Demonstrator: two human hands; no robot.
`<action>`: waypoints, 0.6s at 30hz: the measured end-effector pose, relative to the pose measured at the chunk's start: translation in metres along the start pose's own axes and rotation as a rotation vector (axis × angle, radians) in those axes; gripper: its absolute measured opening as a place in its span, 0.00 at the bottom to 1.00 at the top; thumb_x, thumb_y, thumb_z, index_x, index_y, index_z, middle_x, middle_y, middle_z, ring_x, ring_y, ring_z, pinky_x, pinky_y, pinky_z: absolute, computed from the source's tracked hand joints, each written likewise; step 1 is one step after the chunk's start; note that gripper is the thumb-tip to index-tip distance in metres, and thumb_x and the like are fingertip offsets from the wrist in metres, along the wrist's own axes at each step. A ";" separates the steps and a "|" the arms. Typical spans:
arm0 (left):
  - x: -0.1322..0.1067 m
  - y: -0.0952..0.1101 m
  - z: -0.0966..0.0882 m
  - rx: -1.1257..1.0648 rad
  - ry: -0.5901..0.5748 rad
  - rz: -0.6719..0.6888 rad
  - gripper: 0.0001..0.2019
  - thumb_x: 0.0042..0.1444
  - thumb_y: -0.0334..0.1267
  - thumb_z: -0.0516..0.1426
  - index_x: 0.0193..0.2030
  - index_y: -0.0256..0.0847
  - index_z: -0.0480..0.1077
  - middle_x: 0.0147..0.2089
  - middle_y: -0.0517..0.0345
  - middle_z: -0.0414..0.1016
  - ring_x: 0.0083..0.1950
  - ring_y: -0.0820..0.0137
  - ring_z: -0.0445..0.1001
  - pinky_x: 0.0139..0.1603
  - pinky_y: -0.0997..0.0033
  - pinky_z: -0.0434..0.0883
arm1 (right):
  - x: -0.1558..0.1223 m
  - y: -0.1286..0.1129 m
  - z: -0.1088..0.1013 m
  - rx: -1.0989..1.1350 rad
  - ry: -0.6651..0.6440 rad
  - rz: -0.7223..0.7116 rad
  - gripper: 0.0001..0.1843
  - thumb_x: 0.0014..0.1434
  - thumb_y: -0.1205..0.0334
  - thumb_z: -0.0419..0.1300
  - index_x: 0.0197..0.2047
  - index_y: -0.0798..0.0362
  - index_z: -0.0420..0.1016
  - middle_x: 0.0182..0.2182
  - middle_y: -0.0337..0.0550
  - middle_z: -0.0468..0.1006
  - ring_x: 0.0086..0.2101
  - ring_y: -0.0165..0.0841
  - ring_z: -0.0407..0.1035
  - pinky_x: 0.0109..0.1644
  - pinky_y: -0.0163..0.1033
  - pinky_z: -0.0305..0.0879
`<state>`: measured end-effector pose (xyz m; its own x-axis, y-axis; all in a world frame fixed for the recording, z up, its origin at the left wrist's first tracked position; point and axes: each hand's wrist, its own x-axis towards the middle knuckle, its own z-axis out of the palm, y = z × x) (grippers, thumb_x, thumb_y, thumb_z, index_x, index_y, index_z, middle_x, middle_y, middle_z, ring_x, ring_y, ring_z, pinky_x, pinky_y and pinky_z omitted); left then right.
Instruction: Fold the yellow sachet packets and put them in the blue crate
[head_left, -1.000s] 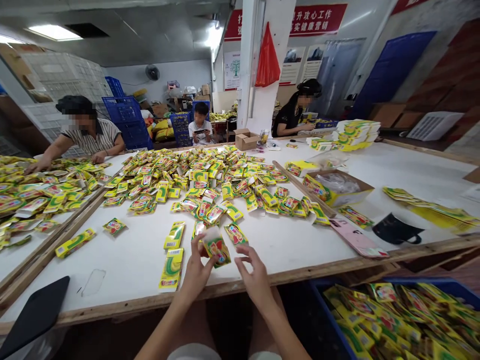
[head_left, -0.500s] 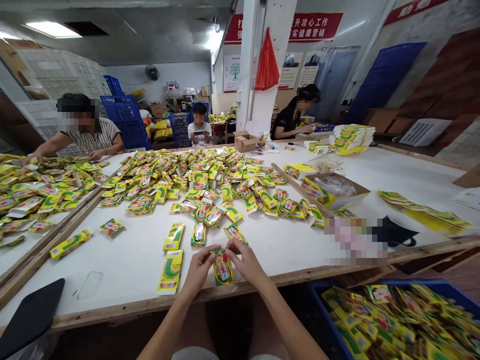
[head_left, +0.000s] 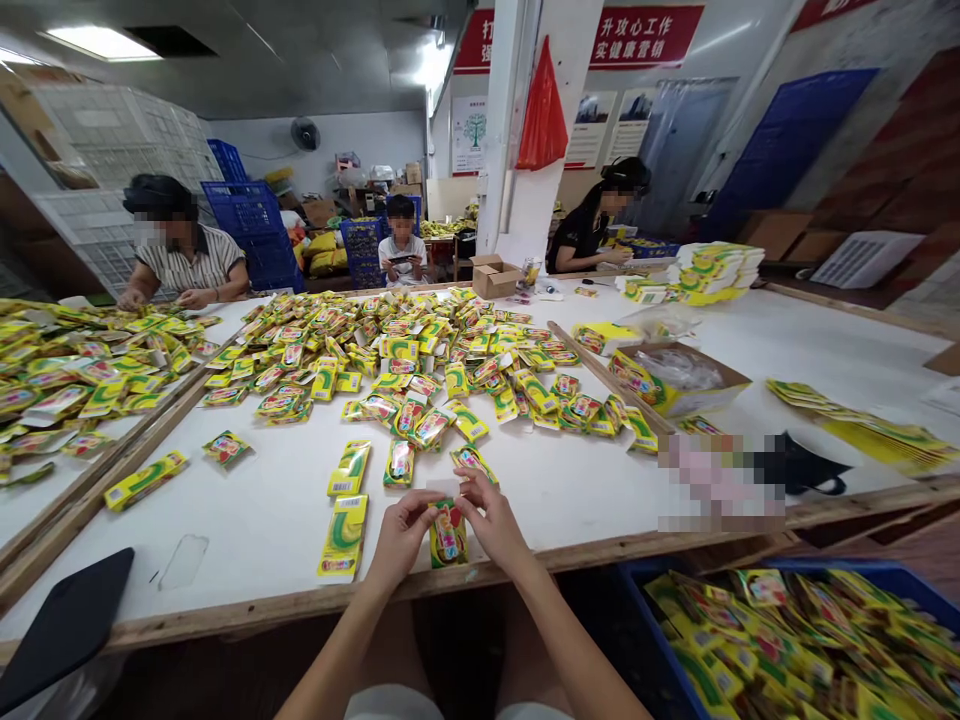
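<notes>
- While both my hands meet at the near edge of the white table, they pinch one small yellow packet between them.
- My left hand is closed, with its fingertips on the packet's upper left edge. My right hand grips the upper right edge in the same way.
- The packet stands upright, printed face toward me, its lower end close to the table's wooden front rim.
- Just left of my left hand lie two long flat packets, one behind the other, apart from my fingers.
- Beyond my fingertips two single packets lie near each other, and behind them a big heap of packets covers the middle of the table.
- Right of the heap, a wooden slat runs away from me, with an open cardboard box just beside it.
- Below the table on my right is a blue crate full of packets of the same kind.
- At the neighbouring table on my left, a person in a striped shirt has both hands among more packets.
- A person in black sits at the far end.
</notes>
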<state>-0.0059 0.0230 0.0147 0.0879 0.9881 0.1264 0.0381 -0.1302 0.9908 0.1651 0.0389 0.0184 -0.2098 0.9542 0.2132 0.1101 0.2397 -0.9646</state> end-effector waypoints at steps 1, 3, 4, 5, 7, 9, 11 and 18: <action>-0.001 0.000 0.000 0.033 0.001 0.011 0.11 0.54 0.41 0.60 0.41 0.42 0.78 0.46 0.50 0.79 0.53 0.59 0.74 0.54 0.60 0.70 | 0.001 0.000 0.000 0.000 0.003 0.004 0.18 0.59 0.62 0.56 0.54 0.48 0.65 0.34 0.39 0.75 0.35 0.33 0.73 0.43 0.40 0.68; -0.003 -0.002 0.001 0.066 0.045 0.029 0.11 0.55 0.42 0.59 0.42 0.43 0.78 0.47 0.50 0.78 0.57 0.58 0.71 0.56 0.58 0.69 | 0.002 0.000 0.000 0.004 -0.001 0.014 0.17 0.59 0.62 0.56 0.53 0.48 0.66 0.35 0.40 0.76 0.35 0.33 0.73 0.43 0.40 0.69; -0.005 -0.002 0.003 0.051 0.083 0.039 0.12 0.55 0.42 0.59 0.45 0.43 0.77 0.48 0.50 0.78 0.57 0.58 0.71 0.56 0.58 0.69 | 0.002 -0.001 0.000 0.008 -0.008 0.020 0.16 0.59 0.61 0.56 0.51 0.48 0.67 0.37 0.40 0.76 0.35 0.33 0.74 0.42 0.40 0.69; -0.007 -0.003 0.005 0.018 0.120 0.049 0.14 0.55 0.42 0.59 0.48 0.44 0.75 0.49 0.50 0.77 0.56 0.58 0.72 0.55 0.58 0.70 | 0.002 -0.001 -0.001 0.007 -0.013 0.022 0.13 0.59 0.62 0.56 0.49 0.49 0.68 0.37 0.40 0.76 0.35 0.33 0.74 0.41 0.40 0.69; -0.009 -0.002 0.009 -0.042 0.162 0.073 0.16 0.57 0.42 0.58 0.51 0.44 0.72 0.49 0.50 0.77 0.52 0.61 0.74 0.52 0.60 0.71 | 0.001 -0.002 -0.002 -0.023 -0.013 0.007 0.08 0.59 0.62 0.55 0.43 0.50 0.70 0.35 0.39 0.76 0.33 0.32 0.73 0.40 0.39 0.69; -0.011 0.000 0.012 -0.023 0.138 0.102 0.13 0.58 0.42 0.57 0.48 0.42 0.73 0.47 0.50 0.77 0.49 0.63 0.75 0.51 0.62 0.71 | -0.002 -0.004 -0.004 -0.073 -0.014 -0.026 0.05 0.59 0.63 0.55 0.38 0.50 0.72 0.33 0.38 0.76 0.33 0.32 0.72 0.41 0.39 0.68; -0.011 0.004 0.014 0.044 0.104 0.127 0.10 0.59 0.41 0.56 0.41 0.40 0.75 0.44 0.50 0.77 0.49 0.64 0.74 0.51 0.64 0.70 | -0.006 -0.007 -0.005 -0.093 -0.018 -0.050 0.05 0.58 0.63 0.57 0.37 0.51 0.73 0.34 0.39 0.77 0.37 0.34 0.72 0.42 0.39 0.69; -0.011 0.010 0.018 0.083 0.175 0.084 0.09 0.55 0.41 0.59 0.40 0.39 0.74 0.39 0.52 0.78 0.42 0.65 0.76 0.45 0.67 0.72 | -0.011 -0.014 0.004 -0.164 0.085 -0.090 0.07 0.60 0.60 0.56 0.34 0.52 0.73 0.31 0.41 0.78 0.33 0.33 0.72 0.40 0.38 0.68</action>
<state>0.0118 0.0092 0.0223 -0.0800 0.9717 0.2224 0.1206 -0.2121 0.9698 0.1618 0.0243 0.0293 -0.1444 0.9377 0.3161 0.2526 0.3438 -0.9044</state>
